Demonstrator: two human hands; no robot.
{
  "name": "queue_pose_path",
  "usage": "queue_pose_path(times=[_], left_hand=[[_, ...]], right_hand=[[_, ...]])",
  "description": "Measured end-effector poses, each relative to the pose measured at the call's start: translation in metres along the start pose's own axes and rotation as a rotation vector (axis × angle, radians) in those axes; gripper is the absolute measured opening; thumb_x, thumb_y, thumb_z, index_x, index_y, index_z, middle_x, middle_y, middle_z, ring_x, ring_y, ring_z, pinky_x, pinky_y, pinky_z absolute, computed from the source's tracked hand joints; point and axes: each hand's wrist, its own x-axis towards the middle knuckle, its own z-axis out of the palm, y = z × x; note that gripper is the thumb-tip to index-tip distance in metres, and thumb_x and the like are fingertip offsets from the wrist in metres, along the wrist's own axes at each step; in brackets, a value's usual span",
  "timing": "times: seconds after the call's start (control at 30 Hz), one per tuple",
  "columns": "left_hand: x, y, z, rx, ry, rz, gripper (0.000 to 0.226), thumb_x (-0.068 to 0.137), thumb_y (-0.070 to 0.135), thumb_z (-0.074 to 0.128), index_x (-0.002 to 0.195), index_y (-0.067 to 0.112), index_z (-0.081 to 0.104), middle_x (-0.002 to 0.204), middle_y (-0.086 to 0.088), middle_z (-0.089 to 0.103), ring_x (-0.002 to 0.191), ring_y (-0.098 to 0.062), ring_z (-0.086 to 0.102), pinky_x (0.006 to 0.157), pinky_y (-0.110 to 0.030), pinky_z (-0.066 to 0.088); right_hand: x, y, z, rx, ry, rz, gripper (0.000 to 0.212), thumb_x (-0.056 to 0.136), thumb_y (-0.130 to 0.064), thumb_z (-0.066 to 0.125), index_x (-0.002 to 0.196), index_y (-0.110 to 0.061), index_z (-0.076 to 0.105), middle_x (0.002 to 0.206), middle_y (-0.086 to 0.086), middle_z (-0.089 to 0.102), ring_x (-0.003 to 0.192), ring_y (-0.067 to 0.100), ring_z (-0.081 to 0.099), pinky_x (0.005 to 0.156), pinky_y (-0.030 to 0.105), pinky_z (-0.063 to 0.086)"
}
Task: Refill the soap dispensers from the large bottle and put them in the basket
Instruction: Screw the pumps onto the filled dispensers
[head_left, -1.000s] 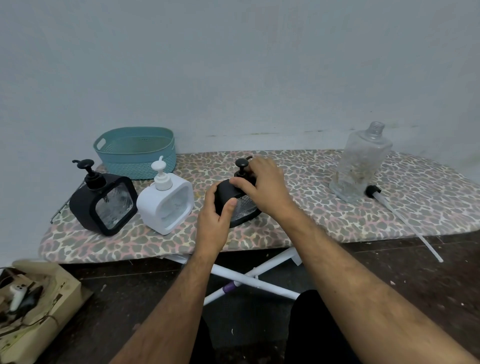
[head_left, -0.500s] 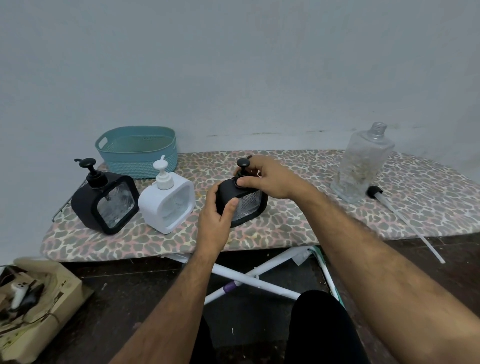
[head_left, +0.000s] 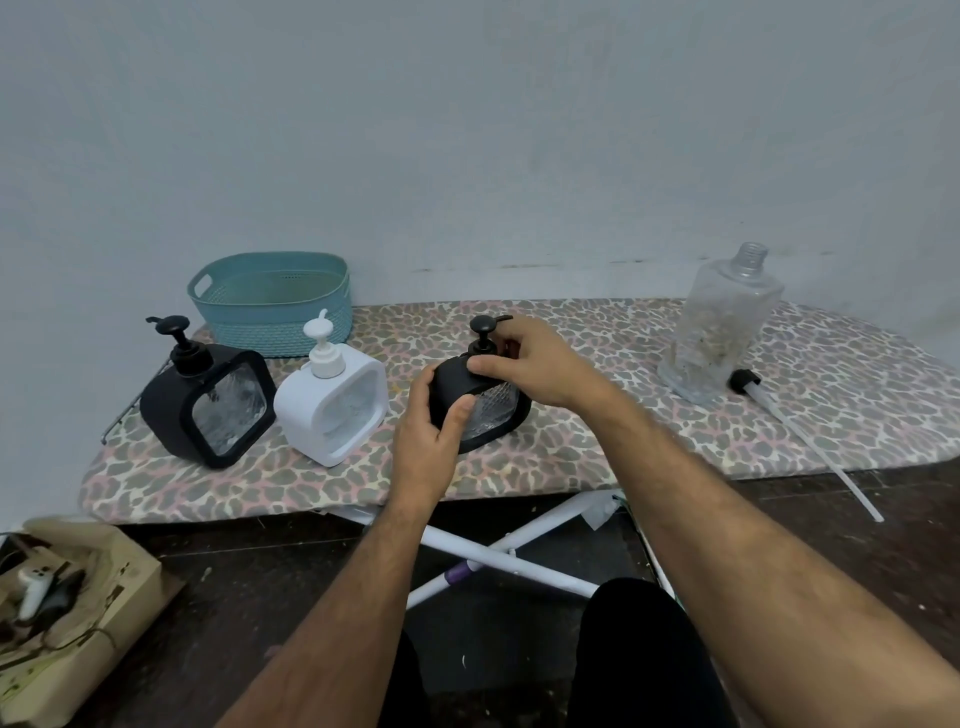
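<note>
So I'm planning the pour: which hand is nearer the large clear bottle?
Right. The right hand grips the small black dispenser's pump, nearer the large clear bottle; the left hand holds its far side.

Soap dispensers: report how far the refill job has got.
Done: the large bottle stands uncapped, its pump tube lying beside it.
In hand: the left hand grips the small black dispenser; the right hand holds its pump collar.
Left: the teal basket holds no dispensers; the white dispenser and larger black dispenser stand outside it.

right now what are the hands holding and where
Both hold the small black dispenser: left hand grips its body, right hand its pump collar.
</note>
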Motion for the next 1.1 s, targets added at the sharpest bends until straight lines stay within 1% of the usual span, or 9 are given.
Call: queue_pose_path(times=[0.07,0.17,0.4,0.47,0.6,0.73,0.83,0.93,1.1], left_hand=[[0.0,0.0,0.0,0.0,0.002,0.001,0.07,0.079,0.075,0.052,0.137,0.038,0.04,0.121,0.006,0.062,0.11,-0.013,0.063,0.093,-0.045,0.055],[0.0,0.001,0.0,0.001,0.009,0.014,0.064,0.079,0.072,0.053,0.134,0.041,0.041,0.117,0.01,0.062,0.109,-0.011,0.063,0.092,-0.044,0.055],[-0.001,0.002,0.0,0.004,0.025,0.029,0.057,0.079,0.071,0.054,0.128,0.044,0.041,0.11,0.019,0.061,0.103,-0.007,0.064,0.087,-0.038,0.057],[0.0,0.001,0.0,0.015,0.034,0.035,0.057,0.079,0.072,0.054,0.128,0.046,0.042,0.11,0.018,0.062,0.103,-0.008,0.064,0.088,-0.04,0.056],[0.001,-0.001,0.0,0.015,0.041,0.039,0.047,0.081,0.065,0.055,0.124,0.051,0.042,0.112,0.018,0.063,0.106,-0.008,0.063,0.091,-0.041,0.055],[0.001,-0.001,0.0,0.004,0.036,0.042,0.052,0.081,0.065,0.055,0.128,0.045,0.043,0.111,0.02,0.062,0.106,-0.004,0.062,0.092,-0.038,0.054],[0.001,-0.001,0.0,0.002,0.025,0.035,0.053,0.08,0.068,0.054,0.126,0.048,0.041,0.111,0.02,0.061,0.105,-0.005,0.063,0.092,-0.038,0.054],[0.001,0.0,0.001,0.001,0.023,0.032,0.051,0.079,0.07,0.055,0.124,0.05,0.042,0.113,0.012,0.064,0.104,-0.009,0.064,0.09,-0.041,0.055],[-0.001,0.002,0.001,0.0,0.036,0.036,0.045,0.079,0.068,0.055,0.12,0.055,0.041,0.11,0.013,0.065,0.103,-0.009,0.064,0.09,-0.041,0.055]], right_hand=[[0.0,0.002,-0.005,0.05,-0.04,0.011,0.02,0.087,-0.028,0.073,0.1,-0.013,0.072,0.102,0.011,0.07,0.095,0.027,0.066,0.088,0.046,0.052],[0.0,0.008,0.0,0.009,0.023,-0.02,0.03,0.084,-0.036,0.072,0.102,-0.013,0.071,0.1,0.015,0.066,0.092,0.032,0.064,0.086,0.053,0.051],[-0.005,0.005,0.018,-0.201,0.228,-0.036,0.035,0.082,-0.051,0.062,0.091,-0.018,0.067,0.082,-0.003,0.055,0.079,0.017,0.052,0.079,0.047,0.047],[-0.008,0.001,0.025,-0.313,0.308,-0.011,0.036,0.085,-0.053,0.059,0.093,-0.019,0.068,0.083,-0.006,0.056,0.084,0.017,0.054,0.082,0.045,0.045],[-0.014,-0.009,0.038,-0.472,0.419,0.054,0.039,0.091,-0.052,0.055,0.106,-0.019,0.069,0.103,-0.002,0.063,0.105,0.019,0.055,0.092,0.043,0.038],[-0.011,-0.008,0.039,-0.447,0.397,0.073,0.04,0.091,-0.053,0.053,0.107,-0.02,0.068,0.105,-0.003,0.066,0.104,0.02,0.058,0.093,0.044,0.042],[-0.008,-0.007,0.031,-0.36,0.324,0.063,0.035,0.089,-0.051,0.058,0.098,-0.018,0.068,0.091,-0.003,0.066,0.091,0.021,0.061,0.082,0.043,0.047],[-0.009,-0.008,0.023,-0.328,0.262,0.052,0.033,0.089,-0.047,0.062,0.098,-0.016,0.068,0.082,-0.006,0.059,0.081,0.018,0.058,0.069,0.033,0.041],[-0.011,-0.008,0.032,-0.396,0.381,0.074,0.038,0.088,-0.054,0.059,0.101,-0.02,0.069,0.093,-0.006,0.066,0.092,0.017,0.06,0.085,0.042,0.044]])
